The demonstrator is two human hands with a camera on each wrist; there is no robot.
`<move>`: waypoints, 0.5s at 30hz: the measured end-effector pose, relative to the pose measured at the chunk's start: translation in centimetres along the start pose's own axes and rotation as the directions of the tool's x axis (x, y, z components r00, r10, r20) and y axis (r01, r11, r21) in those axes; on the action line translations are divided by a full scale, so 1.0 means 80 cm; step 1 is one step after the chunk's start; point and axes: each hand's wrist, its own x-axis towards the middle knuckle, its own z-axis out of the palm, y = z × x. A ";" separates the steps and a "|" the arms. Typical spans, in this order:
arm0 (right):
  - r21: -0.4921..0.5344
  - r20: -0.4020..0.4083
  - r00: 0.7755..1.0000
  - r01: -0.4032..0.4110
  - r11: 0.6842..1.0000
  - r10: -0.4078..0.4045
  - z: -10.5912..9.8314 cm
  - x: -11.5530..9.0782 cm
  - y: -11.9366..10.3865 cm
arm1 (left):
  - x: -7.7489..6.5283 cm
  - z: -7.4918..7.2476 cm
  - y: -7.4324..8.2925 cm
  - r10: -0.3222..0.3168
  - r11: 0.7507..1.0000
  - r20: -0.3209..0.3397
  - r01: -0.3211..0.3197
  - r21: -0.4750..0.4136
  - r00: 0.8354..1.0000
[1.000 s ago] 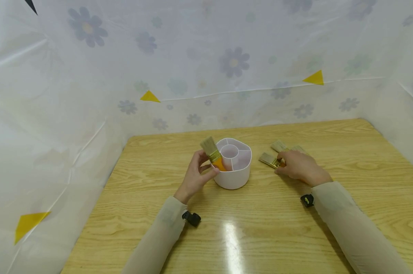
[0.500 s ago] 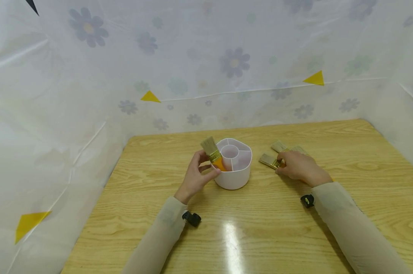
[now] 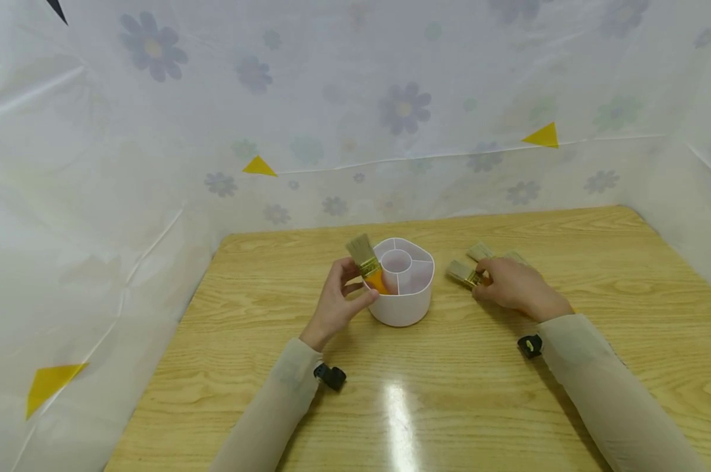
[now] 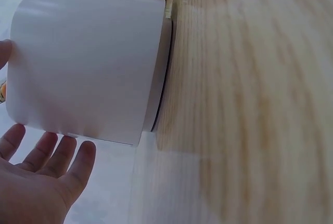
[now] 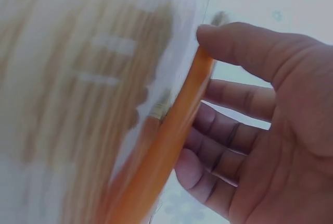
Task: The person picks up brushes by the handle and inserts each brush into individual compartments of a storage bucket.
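Raised slightly since earlier, one paintbrush [image 3: 462, 273] was pinched in the right grip [image 3: 513, 286]; the left grip [image 3: 338, 303] held the white holder [image 3: 401, 311] on the glossy wood-grain desk [image 3: 467, 393], near flowered sheeting [image 3: 326, 59].

Wood-grain table [image 3: 450, 387], pale flower-patterned sheeting [image 3: 344, 124] behind, apparently plastic, yellow triangles [image 3: 542, 136], glare streak [image 3: 399, 426]

Yeah, can't read any text, brand or number in these. Nothing legible on the white organizer [image 3: 399, 311] or the yellow triangles [image 3: 542, 136]. The paintbrush [image 3: 370, 267] has a metal band too small to tell, and the orange handle [image 5: 174, 130] is blurry.
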 end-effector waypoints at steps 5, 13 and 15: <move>-0.001 -0.058 0.998 0.020 1.000 -0.020 0.000 0.002 0.000 | 0.001 0.000 0.000 0.009 1.000 -0.001 -0.009 -0.001 1.000; 0.008 -0.072 0.997 0.023 1.000 -0.022 -0.004 0.002 -0.003 | 0.000 0.001 0.003 0.016 1.000 -0.002 -0.016 -0.003 1.000; 0.005 -0.075 0.997 0.023 1.000 -0.022 -0.004 0.002 -0.004 | 0.000 0.001 0.003 0.014 1.000 -0.002 -0.014 -0.005 1.000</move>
